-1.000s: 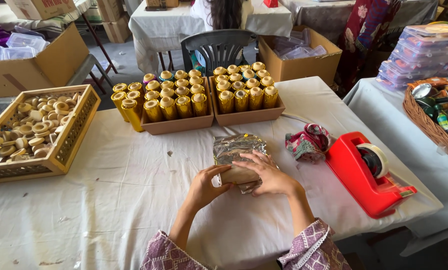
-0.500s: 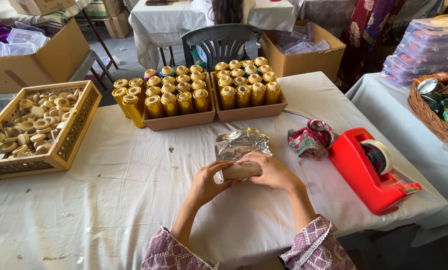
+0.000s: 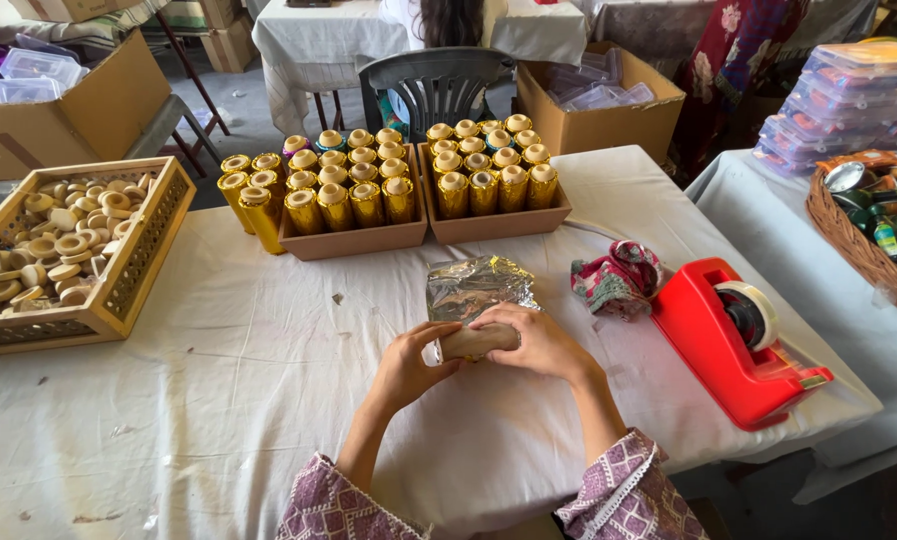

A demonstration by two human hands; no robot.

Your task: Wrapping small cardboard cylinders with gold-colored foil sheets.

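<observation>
Red tape dispenser [image 3: 737, 340], gold spools [image 3: 369, 190].

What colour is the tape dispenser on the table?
Bright red, seen in the head view: the tape dispenser sits right of both hands.

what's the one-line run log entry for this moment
hands: left hand and right hand grip tan roll | under: foil sheet | right: red tape dispenser | surface: white table

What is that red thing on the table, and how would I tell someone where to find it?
Start at the white-clothed table and look to the right of the person's hands. Near that table's right edge, beside a bundle of patterned cloth, sits a tape dispenser. It is the only bright red thing there, wedge-shaped, with a roll of tape set in its top.
</observation>
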